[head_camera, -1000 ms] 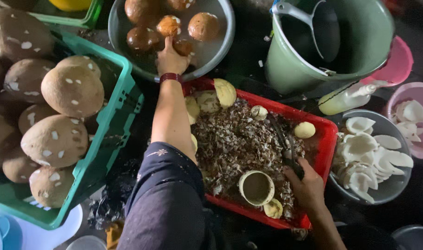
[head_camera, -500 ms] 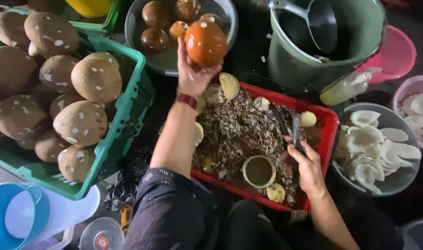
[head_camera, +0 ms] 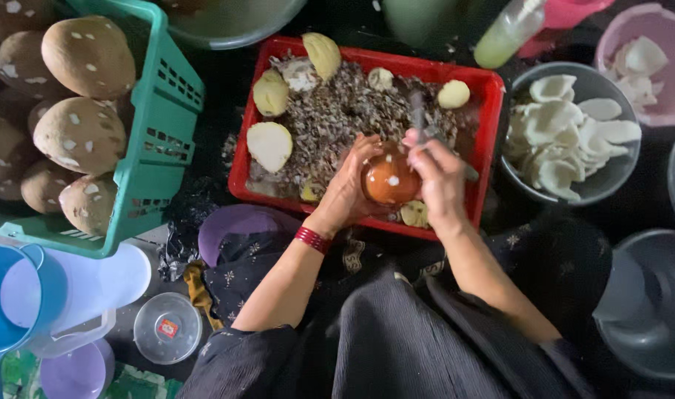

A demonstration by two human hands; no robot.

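Observation:
My left hand (head_camera: 346,191) cups a round orange-brown shelled coconut (head_camera: 388,179) over the near edge of a red tray (head_camera: 367,60). My right hand (head_camera: 437,177) presses on the coconut's right side and grips a dark metal peeling tool (head_camera: 417,111) that sticks up from the fingers. The tray is full of brown shavings with several pale cut-off caps (head_camera: 269,145) lying in it. A red bangle (head_camera: 312,239) circles my left wrist.
A green basket (head_camera: 156,140) of large brown speckled coconuts stands at the left. A grey bowl (head_camera: 574,122) of white peeled pieces and a pink bowl (head_camera: 652,59) sit at the right. Blue and purple plastic containers (head_camera: 27,295) lie at the lower left, a grey basin (head_camera: 640,310) at the lower right.
My left hand lifted an orange coconut from the far bowl and brought it down over the red tray. My right hand with the tool closed in on it. The view shifted nearer.

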